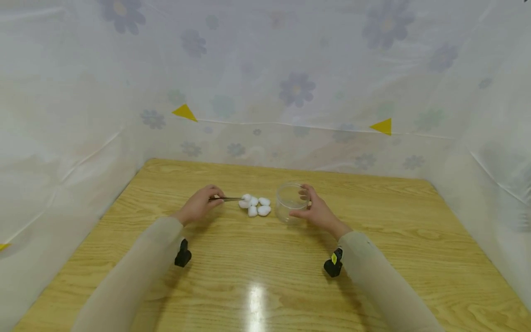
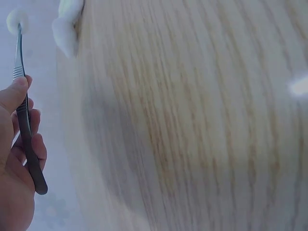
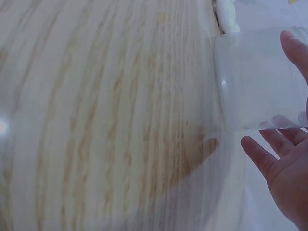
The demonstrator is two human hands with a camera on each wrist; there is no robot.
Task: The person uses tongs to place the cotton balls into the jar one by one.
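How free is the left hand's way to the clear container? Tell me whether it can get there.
Probably yes: the white balls lie between the left hand and the clear container, but look low enough to pass over, and the right hand is on the container's opposite side.

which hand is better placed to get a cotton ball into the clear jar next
Likely the left hand: it holds tweezers with a cotton ball at their tips. The right hand is curved around the side of the clear jar, seemingly better suited to steadying it.
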